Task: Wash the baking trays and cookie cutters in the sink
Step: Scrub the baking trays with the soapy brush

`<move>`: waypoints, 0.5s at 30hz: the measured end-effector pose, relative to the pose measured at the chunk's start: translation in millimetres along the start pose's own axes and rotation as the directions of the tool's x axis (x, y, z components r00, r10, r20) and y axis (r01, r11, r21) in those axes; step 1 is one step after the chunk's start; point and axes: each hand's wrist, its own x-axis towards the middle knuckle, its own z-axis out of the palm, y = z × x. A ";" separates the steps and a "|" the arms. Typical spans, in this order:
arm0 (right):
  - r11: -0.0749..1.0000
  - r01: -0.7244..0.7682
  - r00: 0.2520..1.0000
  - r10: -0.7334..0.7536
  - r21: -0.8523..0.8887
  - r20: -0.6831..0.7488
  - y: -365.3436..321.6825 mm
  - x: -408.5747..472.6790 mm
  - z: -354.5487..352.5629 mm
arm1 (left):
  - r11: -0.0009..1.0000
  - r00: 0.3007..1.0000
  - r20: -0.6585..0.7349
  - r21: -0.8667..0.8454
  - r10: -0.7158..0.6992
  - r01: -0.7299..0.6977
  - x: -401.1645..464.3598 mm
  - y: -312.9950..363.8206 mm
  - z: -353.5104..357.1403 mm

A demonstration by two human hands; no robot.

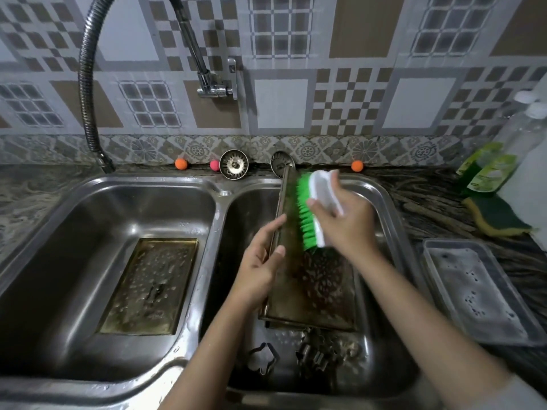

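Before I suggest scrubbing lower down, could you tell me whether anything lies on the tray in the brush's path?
Nothing visible does. The brush in the right hand meets the tray directly; the cookie cutters lie below it on the basin floor.

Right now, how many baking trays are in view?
3: one tray lying flat in the left basin, one tray being scrubbed in the right basin, one tray on the right counter. More may be hidden.

2 bare forearms, light sleeve [529, 390]
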 end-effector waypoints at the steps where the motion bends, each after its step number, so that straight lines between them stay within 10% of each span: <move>1: 0.998 0.063 0.997 -0.063 0.005 0.039 -4.7 -18.0 4.8 | 1.000 1.000 -0.022 -0.022 -0.016 0.016 2.4 0.3 -1.3; 15: 0.983 -0.150 0.938 0.107 0.108 0.328 21.9 -42.3 -11.8 | 0.933 0.990 0.125 0.359 -0.064 0.015 -9.6 1.5 6.5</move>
